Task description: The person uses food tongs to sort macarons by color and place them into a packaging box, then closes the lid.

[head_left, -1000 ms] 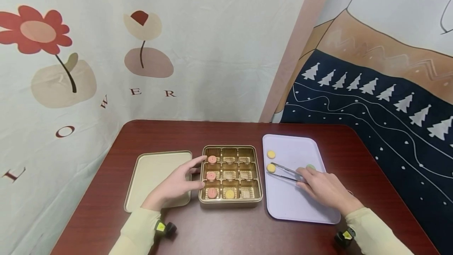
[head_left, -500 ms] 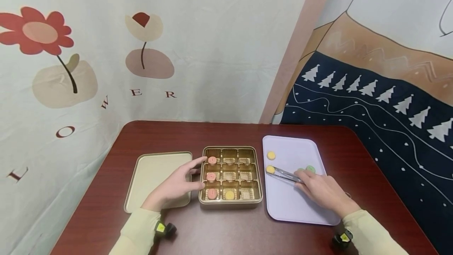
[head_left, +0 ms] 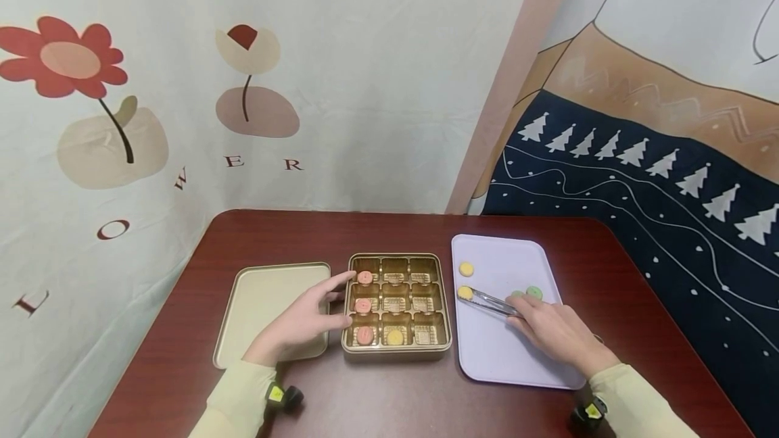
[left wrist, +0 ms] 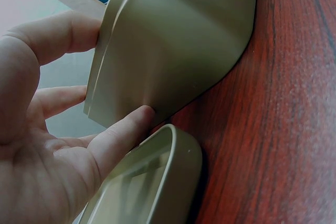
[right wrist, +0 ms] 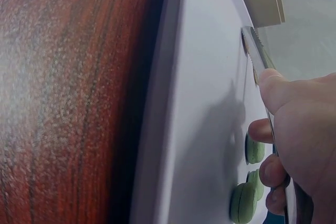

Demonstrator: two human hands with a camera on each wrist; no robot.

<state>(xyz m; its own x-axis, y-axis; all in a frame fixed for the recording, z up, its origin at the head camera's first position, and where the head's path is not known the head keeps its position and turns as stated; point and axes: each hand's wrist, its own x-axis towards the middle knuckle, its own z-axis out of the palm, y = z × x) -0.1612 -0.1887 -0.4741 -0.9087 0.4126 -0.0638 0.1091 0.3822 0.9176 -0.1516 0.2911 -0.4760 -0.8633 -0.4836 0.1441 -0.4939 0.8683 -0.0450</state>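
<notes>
My left hand (head_left: 304, 320) rests spread fingers against the left side of a gold tin (head_left: 395, 356). The tin's insert has square compartments. Pink macarons (head_left: 365, 336) sit in its left column, and a yellow macaron (head_left: 395, 337) lies in the front middle compartment. My right hand (head_left: 554, 333) grips metal tongs (head_left: 496, 303) over a lilac tray (head_left: 493, 360). At the tongs' tips, a second yellow macaron (head_left: 465, 293) is pinched at the tray's left side. Another yellow macaron (head_left: 466, 268) lies behind it. Green macarons (right wrist: 243, 203) lie beneath my right hand.
The tin's lid (head_left: 262, 309) lies on the table left of the tin, partly behind my left hand and close to the tin. The reddish-brown table (head_left: 402, 397) backs onto a printed curtain (head_left: 377, 120).
The tongs' arms have come together on the yellow macaron, which shifted slightly. More of the green macarons shows beside my right hand. My left hand has stayed on the tin.
</notes>
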